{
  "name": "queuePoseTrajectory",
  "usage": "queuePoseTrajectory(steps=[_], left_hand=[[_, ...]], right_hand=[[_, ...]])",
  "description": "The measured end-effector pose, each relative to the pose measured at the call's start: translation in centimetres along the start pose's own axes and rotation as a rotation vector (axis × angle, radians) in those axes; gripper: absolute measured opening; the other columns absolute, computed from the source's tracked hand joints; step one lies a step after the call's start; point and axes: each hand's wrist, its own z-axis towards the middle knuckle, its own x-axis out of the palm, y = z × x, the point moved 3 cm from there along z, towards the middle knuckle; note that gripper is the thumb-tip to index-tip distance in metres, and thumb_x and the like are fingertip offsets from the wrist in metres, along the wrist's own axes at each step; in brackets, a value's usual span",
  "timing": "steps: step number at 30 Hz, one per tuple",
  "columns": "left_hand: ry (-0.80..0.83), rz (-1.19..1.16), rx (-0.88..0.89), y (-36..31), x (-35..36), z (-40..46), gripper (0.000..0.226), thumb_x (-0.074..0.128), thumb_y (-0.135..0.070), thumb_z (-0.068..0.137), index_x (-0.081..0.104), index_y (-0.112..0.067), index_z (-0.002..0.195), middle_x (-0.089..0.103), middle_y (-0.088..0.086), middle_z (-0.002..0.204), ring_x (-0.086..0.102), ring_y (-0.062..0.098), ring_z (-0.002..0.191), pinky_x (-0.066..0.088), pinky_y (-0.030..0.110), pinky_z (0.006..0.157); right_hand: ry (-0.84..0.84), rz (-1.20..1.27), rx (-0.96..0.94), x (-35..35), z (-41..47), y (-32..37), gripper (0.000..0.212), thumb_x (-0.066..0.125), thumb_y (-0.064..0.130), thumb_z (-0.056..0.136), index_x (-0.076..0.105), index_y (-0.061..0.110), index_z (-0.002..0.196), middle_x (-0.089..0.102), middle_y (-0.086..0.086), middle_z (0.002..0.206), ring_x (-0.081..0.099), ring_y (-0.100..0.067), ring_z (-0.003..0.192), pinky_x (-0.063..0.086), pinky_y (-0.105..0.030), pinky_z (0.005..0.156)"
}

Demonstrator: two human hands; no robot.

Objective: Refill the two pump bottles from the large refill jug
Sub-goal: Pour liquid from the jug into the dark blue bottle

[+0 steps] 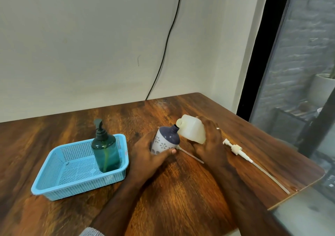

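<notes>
While you tilt the jug (192, 131) toward the white bottle (164, 141), both hands are wrapped tight.
Right of the blue basket (54, 186), the mouths barely meet; your liquid may spill on the surface (181, 190) if either slips.

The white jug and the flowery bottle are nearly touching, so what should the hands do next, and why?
Probably tip the jug a bit more, with its spout over the bottle's open neck. The right hand holds the jug tilted, the left hand leans the flowery bottle toward it, and no liquid shows pouring.
</notes>
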Motion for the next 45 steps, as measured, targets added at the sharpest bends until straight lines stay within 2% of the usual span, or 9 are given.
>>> queuePoseTrajectory(steps=[9, 13, 20, 23, 27, 31, 36, 41, 45], left_hand=[[-0.001, 0.036, -0.003, 0.2, -0.1, 0.1, 0.063, 0.082, -0.059, 0.065, 0.064, -0.031, 0.118, 0.062, -0.025, 0.1, 0.059, -0.004, 0.095, 0.05, 0.02, 0.073], [0.004, 0.043, -0.009, 0.3, -0.2, 0.1, 0.064, 0.083, -0.056, 0.065, 0.063, -0.032, 0.121, 0.061, -0.027, 0.101, 0.058, -0.007, 0.097, 0.049, 0.019, 0.073], [0.014, 0.055, -0.015, 0.4, -0.2, 0.1, 0.062, 0.082, -0.059, 0.066, 0.06, -0.036, 0.12, 0.063, -0.026, 0.104, 0.059, -0.007, 0.097, 0.054, 0.025, 0.077], [0.02, 0.036, -0.021, 0.5, -0.2, 0.0, 0.063, 0.081, -0.06, 0.066, 0.061, -0.035, 0.121, 0.066, -0.021, 0.106, 0.061, -0.003, 0.097, 0.056, 0.032, 0.079], [0.018, 0.018, -0.034, 0.6, 0.0, 0.0, 0.064, 0.079, -0.063, 0.066, 0.062, -0.033, 0.12, 0.067, -0.019, 0.105, 0.062, -0.003, 0.095, 0.057, 0.035, 0.077], [0.019, 0.007, -0.047, 0.7, 0.0, -0.1, 0.067, 0.079, -0.065, 0.065, 0.063, -0.031, 0.12, 0.068, -0.019, 0.106, 0.061, -0.004, 0.096, 0.057, 0.035, 0.077], [0.022, -0.01, -0.068, 0.6, 0.0, -0.2, 0.064, 0.077, -0.068, 0.063, 0.059, -0.04, 0.118, 0.066, -0.022, 0.106, 0.06, -0.006, 0.098, 0.057, 0.035, 0.079], [0.025, -0.002, -0.09, 0.7, 0.1, -0.2, 0.07, 0.076, -0.071, 0.062, 0.061, -0.034, 0.12, 0.066, -0.02, 0.106, 0.06, -0.004, 0.098, 0.057, 0.037, 0.08], [0.033, -0.003, -0.088, 0.7, 0.0, -0.2, 0.066, 0.076, -0.071, 0.062, 0.056, -0.042, 0.118, 0.062, -0.029, 0.104, 0.057, -0.01, 0.1, 0.056, 0.031, 0.081]], right_hand=[[-0.033, 0.012, -0.044, -0.4, 0.1, 0.4, 0.074, 0.079, 0.049, 0.08, 0.038, 0.04, 0.139, 0.049, 0.006, 0.139, 0.047, -0.017, 0.116, 0.051, -0.033, 0.087], [-0.024, 0.029, -0.046, -0.8, 0.2, 0.7, 0.077, 0.078, 0.058, 0.077, 0.04, 0.038, 0.14, 0.049, 0.006, 0.139, 0.048, -0.017, 0.117, 0.054, -0.039, 0.089], [-0.029, -0.008, -0.063, -1.3, 0.5, 1.2, 0.081, 0.077, 0.066, 0.074, 0.038, 0.039, 0.141, 0.048, 0.01, 0.139, 0.048, -0.013, 0.118, 0.054, -0.044, 0.097], [-0.048, -0.007, -0.116, -1.9, 0.7, 2.0, 0.077, 0.076, 0.065, 0.075, 0.041, 0.038, 0.138, 0.05, 0.009, 0.138, 0.047, -0.01, 0.117, 0.053, -0.047, 0.098], [-0.085, 0.026, -0.173, -2.7, 0.9, 3.2, 0.069, 0.074, 0.057, 0.075, 0.04, 0.038, 0.132, 0.058, -0.006, 0.134, 0.049, -0.013, 0.113, 0.048, -0.059, 0.102], [-0.095, -0.008, -0.22, -3.0, 1.2, 3.4, 0.072, 0.082, 0.047, 0.073, 0.045, 0.031, 0.133, 0.06, -0.007, 0.13, 0.05, -0.013, 0.108, 0.05, -0.052, 0.1], [-0.094, -0.021, -0.209, -3.1, 1.5, 3.0, 0.071, 0.088, 0.033, 0.074, 0.054, 0.017, 0.134, 0.062, -0.011, 0.13, 0.052, -0.016, 0.109, 0.049, -0.058, 0.1], [-0.064, -0.026, -0.208, -3.7, 1.7, 3.5, 0.071, 0.087, 0.037, 0.073, 0.058, 0.011, 0.132, 0.063, -0.015, 0.129, 0.049, -0.016, 0.107, 0.046, -0.056, 0.102], [-0.079, -0.05, -0.253, -4.0, 1.7, 3.9, 0.07, 0.079, 0.04, 0.069, 0.061, 0.009, 0.129, 0.065, -0.018, 0.124, 0.053, -0.02, 0.103, 0.044, -0.054, 0.097]])
